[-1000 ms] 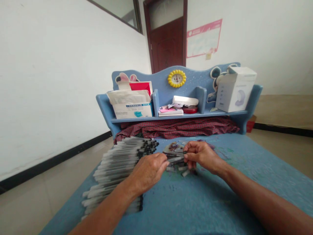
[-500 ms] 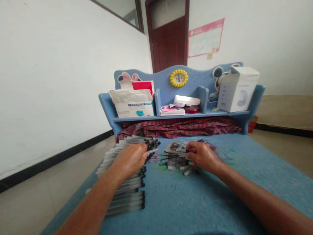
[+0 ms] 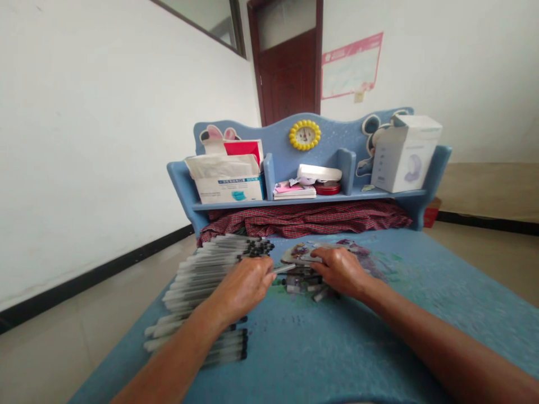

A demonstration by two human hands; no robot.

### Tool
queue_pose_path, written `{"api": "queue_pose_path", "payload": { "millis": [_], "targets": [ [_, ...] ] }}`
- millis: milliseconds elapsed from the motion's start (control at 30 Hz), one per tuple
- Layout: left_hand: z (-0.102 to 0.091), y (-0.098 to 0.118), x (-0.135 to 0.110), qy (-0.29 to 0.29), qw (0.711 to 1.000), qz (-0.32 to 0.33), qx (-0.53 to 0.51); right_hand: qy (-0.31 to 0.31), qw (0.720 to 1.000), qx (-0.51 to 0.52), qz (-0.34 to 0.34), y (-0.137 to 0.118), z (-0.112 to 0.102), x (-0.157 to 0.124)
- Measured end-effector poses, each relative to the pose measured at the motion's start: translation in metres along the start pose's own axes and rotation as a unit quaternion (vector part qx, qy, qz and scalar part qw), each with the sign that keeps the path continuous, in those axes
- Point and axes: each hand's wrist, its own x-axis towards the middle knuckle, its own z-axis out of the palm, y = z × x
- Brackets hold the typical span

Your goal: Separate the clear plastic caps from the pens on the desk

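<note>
My left hand (image 3: 248, 280) is closed around a pen (image 3: 284, 269), whose pale, slim end sticks out to the right past the fingers. Under and beside that forearm lies a wide row of translucent white pens (image 3: 197, 275) with black ends facing right. My right hand (image 3: 340, 270) has its fingers pinched together over a heap of small pen parts (image 3: 314, 285), short whitish tubes and dark bits. What sits between these fingertips is mostly hidden. The two hands face each other with a small gap between them.
The blue table (image 3: 303, 348) has a worn cartoon print under the heap. Behind, a checked cloth (image 3: 307, 219) lies below a blue shelf (image 3: 236, 206) holding a mask box (image 3: 231, 188), papers (image 3: 295, 193), a red round tin (image 3: 327, 188) and a white box (image 3: 406, 154).
My left hand has moved right and toward me from the pen row, bringing its pen to the heap's edge. My right hand has shifted slightly left, and the dark piece at its fingertips no longer shows.
</note>
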Motion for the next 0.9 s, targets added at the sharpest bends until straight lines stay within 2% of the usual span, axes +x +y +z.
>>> {"api": "queue_pose_path", "payload": {
  "millis": [133,267,333,433,567,667,800,900],
  "targets": [
    [0.006,0.006,-0.001,0.003,0.999,0.047,-0.025,0.019,0.993,0.097,-0.058,-0.003,-0.009,-0.006],
    [0.012,0.014,-0.001,0.022,0.993,0.107,-0.045,-0.047,0.974,0.135,-0.175,-0.012,-0.015,-0.013],
    [0.013,0.014,-0.002,0.027,0.99,0.132,-0.053,-0.073,0.967,0.133,-0.206,-0.014,-0.017,-0.014],
    [0.009,0.01,-0.001,0.025,0.986,0.153,-0.055,-0.096,0.963,0.167,-0.187,-0.01,-0.027,-0.013],
    [-0.001,0.002,0.0,0.045,0.989,0.127,-0.056,-0.12,0.954,0.255,-0.1,0.005,-0.046,-0.01],
    [-0.008,0.002,-0.002,0.036,0.989,0.12,-0.073,-0.147,0.94,0.301,-0.066,0.011,-0.054,-0.009],
    [-0.014,0.006,-0.006,0.012,0.986,0.124,-0.115,-0.21,0.927,0.304,-0.067,0.01,-0.061,-0.009],
    [-0.021,0.01,-0.009,-0.037,0.974,0.124,-0.184,-0.228,0.934,0.259,-0.096,0.002,-0.074,-0.017]
  ]
}}
